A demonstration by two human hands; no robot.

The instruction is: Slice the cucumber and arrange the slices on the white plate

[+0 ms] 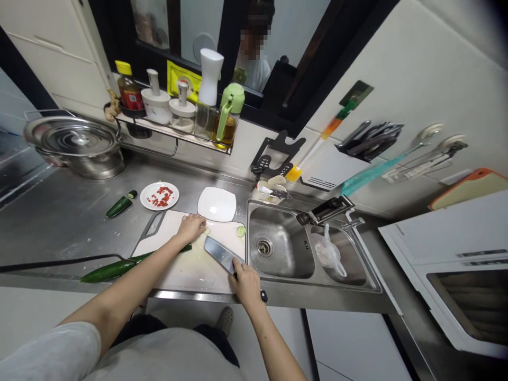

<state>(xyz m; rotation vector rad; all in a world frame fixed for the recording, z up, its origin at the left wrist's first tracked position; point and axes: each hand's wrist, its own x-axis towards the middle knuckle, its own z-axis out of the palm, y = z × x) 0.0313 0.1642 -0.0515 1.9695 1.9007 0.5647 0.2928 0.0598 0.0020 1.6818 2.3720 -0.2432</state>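
Note:
My right hand (246, 286) is wrapped round the dark handle of a kitchen knife (220, 254). Its broad blade lies low over the white cutting board (174, 278), pointing up and left. At the board's far edge my left hand (192, 227) has its fingers curled together, with a thin cucumber slice (207, 230) at the fingertips. Beneath my left forearm a long cucumber (107, 271) runs from the counter onto the board, partly hidden. More cucumber slices (241, 231) sit at the board's far right corner. Just beyond the board stands a white square plate (216, 203).
A round plate (143, 197) holds chopped red pieces, beside a cucumber piece (119, 207). A steel pot (97, 163) stands left; a bottle rack (174, 135) hangs behind. Right of the board is a double sink (283, 264) with a plastic bag (328, 253). A dark cord (71, 260) crosses the left.

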